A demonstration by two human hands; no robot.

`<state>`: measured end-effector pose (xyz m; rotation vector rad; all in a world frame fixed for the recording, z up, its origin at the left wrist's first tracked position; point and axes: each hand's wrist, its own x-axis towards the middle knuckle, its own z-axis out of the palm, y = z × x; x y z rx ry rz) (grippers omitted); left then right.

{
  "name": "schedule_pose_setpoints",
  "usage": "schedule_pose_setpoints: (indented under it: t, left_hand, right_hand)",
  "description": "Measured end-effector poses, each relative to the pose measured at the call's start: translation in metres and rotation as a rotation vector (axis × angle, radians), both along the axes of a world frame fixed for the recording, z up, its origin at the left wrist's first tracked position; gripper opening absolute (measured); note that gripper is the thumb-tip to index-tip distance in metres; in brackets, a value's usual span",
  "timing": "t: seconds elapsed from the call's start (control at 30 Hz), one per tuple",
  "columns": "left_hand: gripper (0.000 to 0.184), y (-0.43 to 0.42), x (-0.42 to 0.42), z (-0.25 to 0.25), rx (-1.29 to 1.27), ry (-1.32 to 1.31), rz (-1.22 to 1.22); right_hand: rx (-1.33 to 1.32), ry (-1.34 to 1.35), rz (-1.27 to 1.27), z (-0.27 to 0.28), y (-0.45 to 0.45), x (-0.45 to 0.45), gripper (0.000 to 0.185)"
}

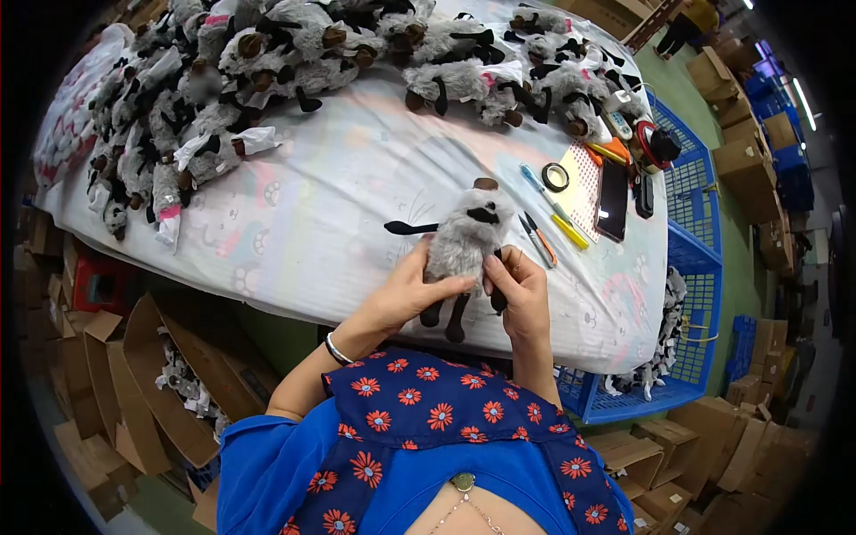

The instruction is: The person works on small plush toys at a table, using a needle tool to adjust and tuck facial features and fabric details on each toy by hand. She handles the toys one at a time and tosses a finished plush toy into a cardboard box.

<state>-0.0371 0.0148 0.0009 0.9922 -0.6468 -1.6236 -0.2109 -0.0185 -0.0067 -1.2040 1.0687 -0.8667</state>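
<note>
A grey plush toy [459, 245] with a brown snout and black limbs is held just above the table's near edge, its head pointing away from me. My left hand [412, 287] wraps round the toy's body from the left, thumb across its belly. On the other side my right hand [520, 290] pinches the toy's black right-side limb, fingers closed. Another black limb [412, 228] sticks out to the left, and two dark legs hang at the bottom. Right of the toy lie a pair of orange-handled scissors or snips [540, 242] and a yellow marker [571, 232].
Many similar plush toys [303, 53] are heaped along the table's far and left sides. A black tape roll [555, 176], a pen and a phone [612, 200] lie at the right. Blue crates [694, 294] and cardboard boxes [192, 357] flank the table. A person [691, 27] stands far off.
</note>
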Motion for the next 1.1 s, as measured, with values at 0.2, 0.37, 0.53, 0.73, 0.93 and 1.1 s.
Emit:
schedule_pose_setpoints:
  t: [0.2,0.37,0.53,0.73,0.93,1.1]
  left_hand:
    - [0.019,-0.001,0.018,-0.016,-0.153,-0.015,0.333]
    - [0.017,-0.003,0.03,-0.01,-0.233,0.044,0.429]
    - [0.012,0.003,0.042,-0.007,-0.27,-0.07,0.408]
    - [0.005,0.007,0.051,-0.009,-0.175,-0.178,0.331]
    - [0.008,0.005,0.085,-0.013,-0.24,-0.342,0.462]
    - [0.01,-0.009,0.186,-0.013,-0.268,-1.029,0.949]
  right_hand:
    - [0.18,-0.304,-0.097,0.005,0.008,0.014,0.018]
    - [0.315,-0.429,-0.134,-0.001,0.008,0.0,0.021]
    - [0.401,-0.562,-0.064,-0.01,0.005,-0.009,0.024]
    - [0.479,-0.657,-0.048,-0.01,0.003,-0.019,0.026]
    - [-0.175,-1.12,-0.439,-0.009,-0.031,-0.2,0.019]
    - [-0.314,-1.139,-0.797,-0.01,-0.014,-0.28,0.018]
